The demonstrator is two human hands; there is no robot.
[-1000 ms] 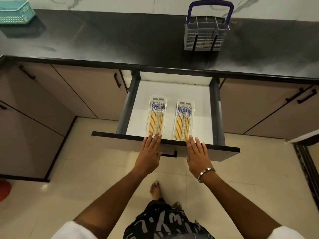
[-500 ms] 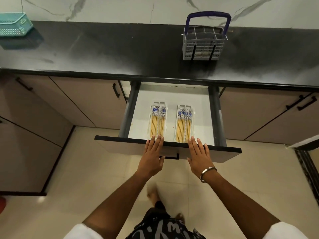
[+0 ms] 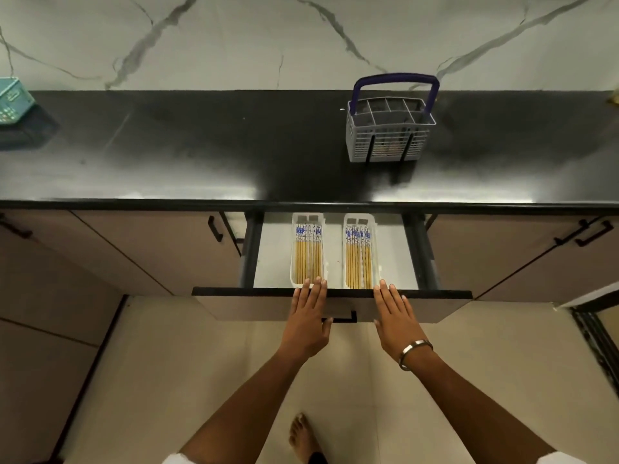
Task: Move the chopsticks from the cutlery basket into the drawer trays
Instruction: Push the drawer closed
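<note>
As hands (image 3: 351,318) press flat and open, drawer (image 3: 331,304) further in than before.

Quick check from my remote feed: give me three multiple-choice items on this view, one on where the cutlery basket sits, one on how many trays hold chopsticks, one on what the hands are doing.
1. Where is the cutlery basket?
A. On the black countertop, right of the drawer's middle
B. Inside the drawer
C. On the floor

2. How many trays in the drawer hold chopsticks?
A. One
B. Two
C. Four

3. What are the hands doing?
A. Each grips chopsticks
B. One lifts the basket
C. Both lie flat, open, on the drawer front

Answers:
1 A: the basket stands upright on the countertop beyond the drawer.
2 B: the left tray and right tray lie side by side, both filled.
3 C: the left hand and right hand rest with fingers spread over the front edge, holding nothing.
</note>
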